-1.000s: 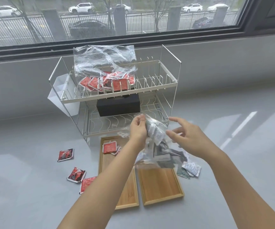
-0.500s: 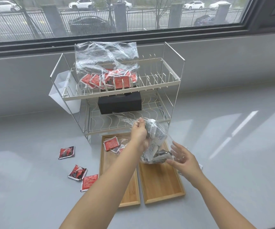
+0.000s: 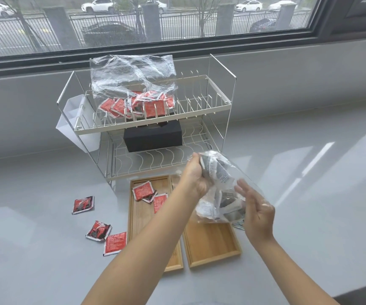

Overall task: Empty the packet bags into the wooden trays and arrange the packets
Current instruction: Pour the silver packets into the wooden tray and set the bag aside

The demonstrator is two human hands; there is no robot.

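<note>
My left hand (image 3: pixel 196 175) grips the upper end of a clear plastic bag (image 3: pixel 219 194) of white and dark packets, held above the right wooden tray (image 3: pixel 212 243). My right hand (image 3: pixel 258 213) presses its straight fingers against the bag's lower right side. The left wooden tray (image 3: pixel 138 219) holds a few red packets (image 3: pixel 143 191) at its far end. Three more red packets (image 3: pixel 83 204) lie loose on the counter to the left. Another clear bag (image 3: pixel 131 80) with red packets rests on the rack's upper shelf.
A white two-tier wire rack (image 3: pixel 201 106) stands behind the trays, with a black box (image 3: pixel 153 136) on its lower shelf and a white plastic cup holder (image 3: pixel 74 124) on its left side. A packet (image 3: pixel 239 224) peeks out right of the trays. The window wall is behind.
My right hand has dropped from the bag's top to its lower right side. The bag now hangs lower over the right tray, still gripped by my left hand.
</note>
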